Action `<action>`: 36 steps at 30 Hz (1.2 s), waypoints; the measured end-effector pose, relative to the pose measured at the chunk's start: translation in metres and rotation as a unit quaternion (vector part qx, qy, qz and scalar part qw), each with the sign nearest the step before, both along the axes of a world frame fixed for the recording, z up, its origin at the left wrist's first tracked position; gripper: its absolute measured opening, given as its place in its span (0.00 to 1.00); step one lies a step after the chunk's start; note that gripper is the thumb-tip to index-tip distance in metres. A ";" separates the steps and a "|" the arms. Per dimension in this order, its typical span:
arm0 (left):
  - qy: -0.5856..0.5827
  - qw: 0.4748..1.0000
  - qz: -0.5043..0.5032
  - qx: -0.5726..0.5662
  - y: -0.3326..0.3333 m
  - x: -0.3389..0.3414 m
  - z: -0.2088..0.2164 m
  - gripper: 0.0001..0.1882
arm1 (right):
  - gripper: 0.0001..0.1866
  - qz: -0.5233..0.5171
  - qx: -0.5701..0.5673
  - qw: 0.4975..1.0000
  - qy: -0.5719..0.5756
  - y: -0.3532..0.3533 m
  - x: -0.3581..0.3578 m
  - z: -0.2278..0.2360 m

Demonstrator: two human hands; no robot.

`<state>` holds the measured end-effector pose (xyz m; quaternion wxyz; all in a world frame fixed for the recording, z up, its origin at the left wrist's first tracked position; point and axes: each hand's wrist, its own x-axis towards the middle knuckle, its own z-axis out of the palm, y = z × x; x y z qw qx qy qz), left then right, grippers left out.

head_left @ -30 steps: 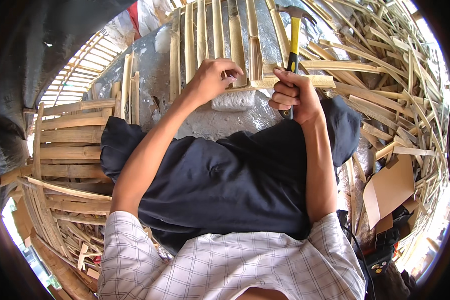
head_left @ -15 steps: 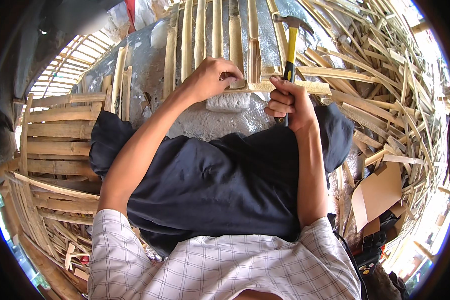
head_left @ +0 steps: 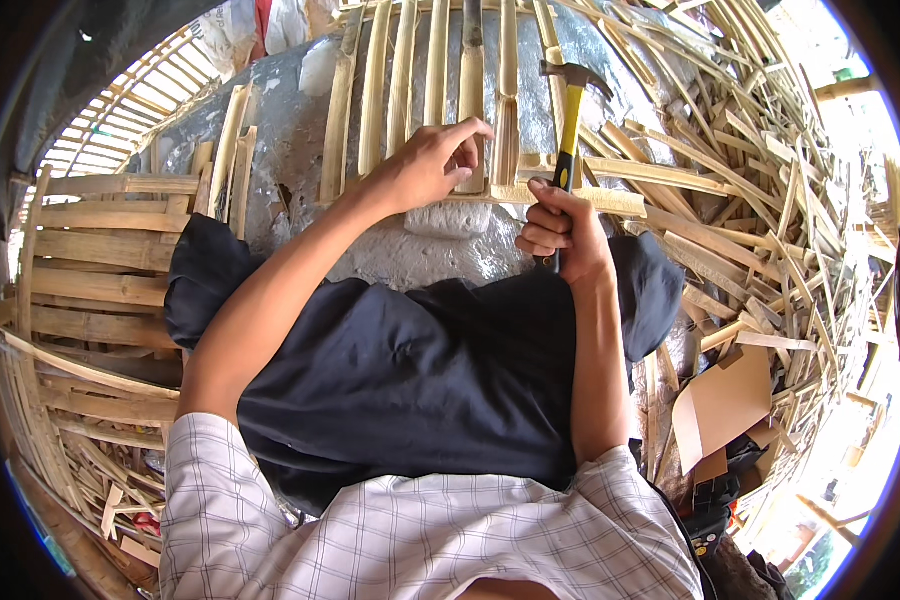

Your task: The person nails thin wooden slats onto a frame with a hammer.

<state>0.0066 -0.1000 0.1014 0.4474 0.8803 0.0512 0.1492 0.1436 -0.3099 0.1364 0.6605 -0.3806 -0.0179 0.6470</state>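
Note:
My right hand [head_left: 568, 230] is wrapped round the black and yellow grip of a claw hammer [head_left: 572, 115], held upright with its head away from me. Several split bamboo slats [head_left: 435, 70] run side by side away from me and meet a bamboo crosspiece [head_left: 615, 202] at their near ends. Over that joint hovers my left hand [head_left: 430, 165], its index finger stretched out and its thumb apart, the other fingers curled. No object shows between thumb and index finger. A pale block [head_left: 450, 222] lies under the crosspiece, partly covered by my left wrist.
Loose bamboo offcuts [head_left: 740, 200] are heaped along the right. A bamboo slat panel [head_left: 100, 290] stands at my left. A cardboard piece [head_left: 725, 400] lies at the lower right. Dark cloth [head_left: 420, 370] covers my lap.
My left thumb and index finger, close together at the crosspiece before, have parted and lifted off it. The hammer stays in my right hand. The whole view has shifted slightly.

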 end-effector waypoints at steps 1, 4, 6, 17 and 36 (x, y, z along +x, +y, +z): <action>0.002 1.000 0.001 -0.004 -0.001 0.000 -0.001 0.28 | 0.12 0.003 -0.004 1.000 0.000 0.001 0.000 0.000; 0.006 1.000 -0.001 -0.029 -0.003 0.001 0.000 0.29 | 0.11 0.012 0.007 1.000 0.002 -0.001 0.000 -0.006; 0.014 0.999 -0.001 -0.037 -0.003 0.002 0.002 0.29 | 0.11 0.021 0.015 1.000 0.001 -0.001 0.002 -0.010; 0.004 0.998 -0.007 -0.063 0.001 0.003 -0.001 0.28 | 0.15 0.049 -0.051 0.992 -0.102 0.007 -0.005 -0.007; -0.014 0.995 0.016 -0.100 -0.004 0.000 -0.009 0.26 | 0.14 -0.019 -0.068 0.954 -0.293 -0.008 -0.031 0.007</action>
